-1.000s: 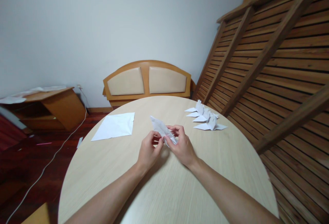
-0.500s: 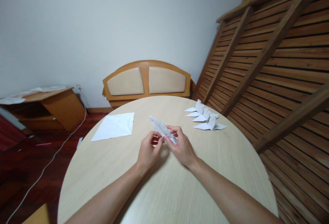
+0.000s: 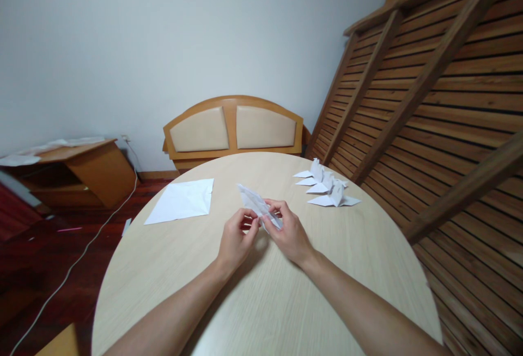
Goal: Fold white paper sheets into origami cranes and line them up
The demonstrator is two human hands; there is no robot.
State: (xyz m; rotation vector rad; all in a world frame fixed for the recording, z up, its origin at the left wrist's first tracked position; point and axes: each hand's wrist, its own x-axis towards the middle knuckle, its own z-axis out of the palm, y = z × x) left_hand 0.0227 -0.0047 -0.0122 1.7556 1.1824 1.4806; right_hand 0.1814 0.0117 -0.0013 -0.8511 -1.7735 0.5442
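Observation:
Between my two hands is a white folded paper (image 3: 252, 199), narrow and pointed at its far left end, held just over the table. My left hand (image 3: 238, 236) pinches its lower left edge between thumb and fingertips. Around its near right end, my right hand (image 3: 289, 234) has thumb and fingers closed, with the thumb lying on the paper's face. The fingers hide the near end of the folds. Several folded white paper birds (image 3: 335, 195) stand in a row to the right, beyond my right hand.
A stack or sheet of flat white paper (image 3: 180, 200) lies on the left of the round table (image 3: 327, 301). Behind the table stands a padded wooden headboard (image 3: 232, 127). Wooden slats (image 3: 449, 110) lean on the right; a low cabinet (image 3: 93, 173) and white cable (image 3: 84, 252) are at left.
Almost nothing differs. My right thumb and fingers have shifted very slightly on the folded paper; both hands keep their hold in the same place.

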